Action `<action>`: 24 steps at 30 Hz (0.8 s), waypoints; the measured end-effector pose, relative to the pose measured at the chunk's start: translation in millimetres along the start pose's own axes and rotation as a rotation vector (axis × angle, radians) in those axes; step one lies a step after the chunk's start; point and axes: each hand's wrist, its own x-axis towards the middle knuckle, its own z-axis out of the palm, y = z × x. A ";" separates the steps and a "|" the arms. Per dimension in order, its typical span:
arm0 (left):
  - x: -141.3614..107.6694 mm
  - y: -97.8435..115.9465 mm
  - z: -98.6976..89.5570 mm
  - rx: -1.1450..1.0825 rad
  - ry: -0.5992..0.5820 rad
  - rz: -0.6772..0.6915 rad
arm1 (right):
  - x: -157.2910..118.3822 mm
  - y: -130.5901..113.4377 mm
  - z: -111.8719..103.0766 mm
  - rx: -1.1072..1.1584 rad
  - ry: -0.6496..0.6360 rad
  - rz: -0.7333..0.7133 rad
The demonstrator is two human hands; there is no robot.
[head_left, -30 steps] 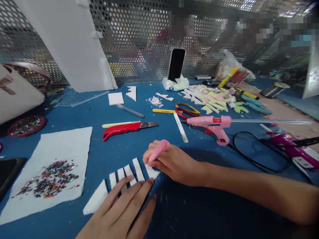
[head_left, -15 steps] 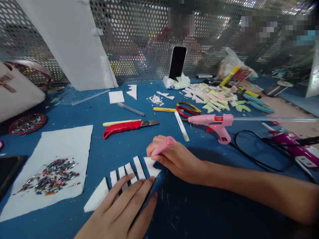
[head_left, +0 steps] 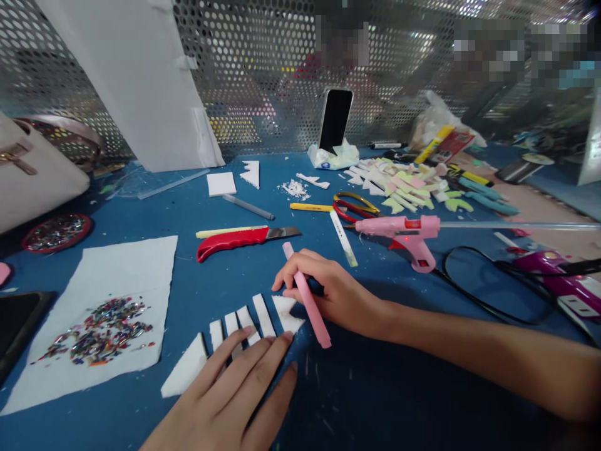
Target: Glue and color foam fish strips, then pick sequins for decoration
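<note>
My right hand [head_left: 340, 291] is closed round a pink marker pen [head_left: 307, 300], which slants across the fingers with its lower end toward me. Just left of that hand lies a white notched foam piece [head_left: 287, 318]. Flat on the table, fingers stretched out, my left hand [head_left: 235, 394] rests over the near ends of several white foam strips [head_left: 263, 316]. A larger pointed white piece [head_left: 185, 369] lies left of its fingers; the palm's underside is hidden.
Beyond my hands lie a red-handled knife [head_left: 235, 242], a white marker [head_left: 344, 238] and a pink glue gun [head_left: 399, 232] with a trailing black cable. On the left, a white sheet [head_left: 126, 263] bears colourful bits. Cut foam pieces [head_left: 399, 181] are heaped at the back right.
The pink marker has swung round in my right hand, from pointing at the notched piece to lying aslant beside it. My left hand stays in place.
</note>
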 end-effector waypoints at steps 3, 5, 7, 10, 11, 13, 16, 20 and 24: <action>1.6 -0.5 0.0 0.000 0.010 -0.007 | 0.6 -0.4 -0.2 0.002 -0.016 -0.009; 2.4 -0.9 0.2 0.000 0.001 -0.011 | 0.9 -1.5 -0.5 0.001 -0.022 0.001; 2.5 -1.2 0.6 0.000 -0.006 -0.011 | 1.2 -2.5 -0.6 -0.001 -0.021 0.012; 1.7 -1.2 0.9 0.002 0.000 -0.003 | 1.1 -3.0 0.2 -0.004 -0.002 0.013; 1.4 -1.1 0.9 0.003 0.002 -0.003 | 1.0 -2.8 0.5 -0.010 0.004 0.011; 1.0 -0.9 0.7 0.004 0.010 -0.008 | 0.6 -2.2 0.9 -0.026 0.007 0.014; 1.3 -1.0 0.1 0.001 0.002 -0.008 | -0.3 -1.4 1.1 -0.043 0.005 0.032; 1.7 -1.5 0.2 0.004 -0.004 0.008 | -0.8 -1.3 1.1 -0.014 0.016 0.049; 0.7 -0.8 0.2 0.006 -0.006 0.006 | -0.6 -1.9 1.1 0.050 0.039 0.047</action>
